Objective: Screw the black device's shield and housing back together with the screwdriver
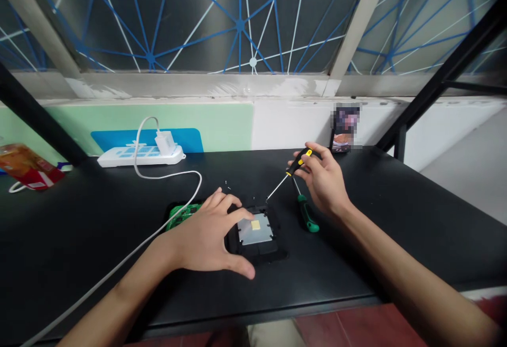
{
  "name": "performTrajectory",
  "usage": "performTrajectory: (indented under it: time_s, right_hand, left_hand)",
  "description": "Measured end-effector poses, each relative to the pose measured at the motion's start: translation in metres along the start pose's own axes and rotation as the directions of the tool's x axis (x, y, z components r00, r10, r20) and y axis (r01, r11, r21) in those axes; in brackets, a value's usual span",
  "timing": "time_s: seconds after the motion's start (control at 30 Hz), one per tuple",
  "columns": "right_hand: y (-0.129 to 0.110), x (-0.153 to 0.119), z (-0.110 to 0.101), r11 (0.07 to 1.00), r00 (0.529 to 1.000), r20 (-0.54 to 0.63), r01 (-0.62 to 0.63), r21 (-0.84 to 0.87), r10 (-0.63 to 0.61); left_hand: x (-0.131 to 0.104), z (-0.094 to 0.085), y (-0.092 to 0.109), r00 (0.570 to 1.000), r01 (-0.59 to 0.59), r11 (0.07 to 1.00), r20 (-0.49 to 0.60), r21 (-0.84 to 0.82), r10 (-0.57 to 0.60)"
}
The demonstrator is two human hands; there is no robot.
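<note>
My right hand [327,180] grips a black and yellow screwdriver [299,162] by its handle. The shaft slants down to the left, its tip at the upper right corner of a black plastic housing [273,252]. Inside that housing lies a silvery metal plate [249,236] bearing a small pale yellow pad [255,225]. My left hand [209,231] is spread over the housing's left side, index fingertip on the plate near the pad, thumb stretched out below. Under and beyond this hand a green circuit board [178,212] is partly hidden. A green-handled screwdriver [307,215] lies to the housing's right.
A white power strip [119,157] with a plugged-in charger [165,143] stands at the back left. Its white cable [130,257] crosses the table and the circuit board. Tiny screws [227,186] lie behind my left hand. A food packet [29,167] is far left, a pixelated upright object [345,128] back right.
</note>
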State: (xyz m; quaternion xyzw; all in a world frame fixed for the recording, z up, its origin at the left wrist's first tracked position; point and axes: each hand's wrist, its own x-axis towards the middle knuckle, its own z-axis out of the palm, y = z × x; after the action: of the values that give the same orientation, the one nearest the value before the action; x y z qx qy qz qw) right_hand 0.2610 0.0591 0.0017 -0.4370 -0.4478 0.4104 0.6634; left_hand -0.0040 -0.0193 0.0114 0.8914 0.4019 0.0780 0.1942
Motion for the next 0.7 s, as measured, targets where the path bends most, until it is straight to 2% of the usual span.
performTrajectory:
  time_s: [0.13, 0.33, 0.7]
  right_hand:
    - [-0.001, -0.003, 0.002, 0.998, 0.998, 0.052, -0.049, 0.038, 0.047]
    - [-0.002, -0.008, 0.004, 0.994, 0.993, 0.095, -0.077, 0.081, 0.070]
    - [-0.004, -0.011, 0.008, 0.992, 0.987, 0.123, -0.110, 0.067, 0.102]
  left_hand:
    - [0.002, 0.000, 0.002, 0.999, -0.009, 1.000, -0.042, -0.003, 0.008]
    - [0.009, 0.004, 0.003, 0.991, -0.096, 0.995, -0.095, -0.012, 0.095]
    - [0.010, 0.005, 0.004, 0.989, -0.104, 0.994, -0.105, -0.018, 0.101]
